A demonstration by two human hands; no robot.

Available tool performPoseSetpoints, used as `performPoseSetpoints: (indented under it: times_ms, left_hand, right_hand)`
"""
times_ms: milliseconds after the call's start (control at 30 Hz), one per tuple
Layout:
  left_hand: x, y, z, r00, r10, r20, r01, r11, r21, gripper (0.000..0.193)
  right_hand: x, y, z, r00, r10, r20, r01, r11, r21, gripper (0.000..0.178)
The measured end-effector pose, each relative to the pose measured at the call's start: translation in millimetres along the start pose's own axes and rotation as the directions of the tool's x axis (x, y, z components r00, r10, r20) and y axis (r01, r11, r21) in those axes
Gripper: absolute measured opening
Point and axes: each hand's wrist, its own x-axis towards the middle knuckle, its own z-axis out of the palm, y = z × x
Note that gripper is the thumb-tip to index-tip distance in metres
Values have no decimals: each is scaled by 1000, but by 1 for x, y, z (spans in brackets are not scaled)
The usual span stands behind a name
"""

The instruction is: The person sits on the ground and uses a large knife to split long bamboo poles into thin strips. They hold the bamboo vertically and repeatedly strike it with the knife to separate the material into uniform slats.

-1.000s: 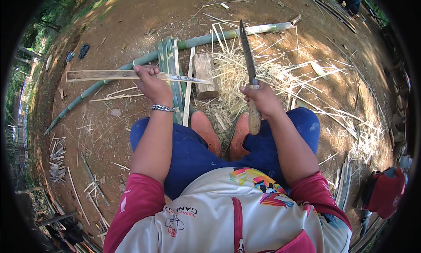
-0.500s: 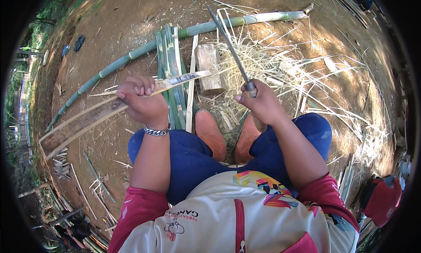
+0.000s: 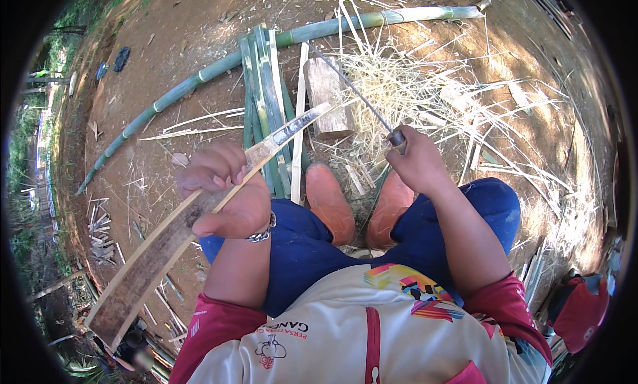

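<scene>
My left hand [image 3: 240, 208], palm turned up, has its fingers curled over a long bamboo slat [image 3: 149, 254]. The thumb lies apart below. The slat is brown with pale edges, wide at the lower left and tapering to a narrow tip with a dark patch. My right hand [image 3: 420, 163] is closed round the handle of a long knife [image 3: 362, 95]. Its thin blade points up and left, seen nearly edge-on, passing just beyond the slat's tip. Most of the handle is hidden by the hand.
A wooden block [image 3: 329, 101] stands before my orange shoes [image 3: 330, 204], beside pale shavings [image 3: 399, 85]. Green bamboo strips [image 3: 262, 98] lean on a long bamboo pole [image 3: 219, 70]. At right lies a red item [image 3: 581, 311]; short offcuts [image 3: 100, 234] lie left.
The slat has swung steeper, its wide end dropping toward me. My left hand has rolled palm up, its thumb loosened. The knife has tipped left and its blade has turned edge-on.
</scene>
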Motion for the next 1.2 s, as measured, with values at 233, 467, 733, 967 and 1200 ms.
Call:
performPoseSetpoints:
  times_ms: [233, 467, 733, 967, 1200]
  left_hand:
    - [-22, 6, 7, 998, -6, 56, 7, 1000, -23, 58]
    - [-32, 9, 17, 988, -3, 154, -2, 999, 32, 52]
    - [-48, 10, 12, 987, 53, 152, -63, 996, 63, 48]
    - [-50, 15, 12, 996, 64, 58, -70, 991, 111, 46]
    - [-43, 13, 12, 997, 74, 22, -76, 987, 142, 47]
  right_hand:
    - [-9, -4, 17, 978, 76, 195, -73, 997, -21, 33]
    - [-5, -20, 50, 980, -99, 172, 66, 980, 189, 23]
    - [-23, -75, 76, 948, -313, 63, 296, 935, 193, 21]
    - [-23, -62, 79, 945, -272, 182, 240, 954, 179, 22]
    - [-22, -65, 80, 918, -349, 189, 304, 924, 232, 29]
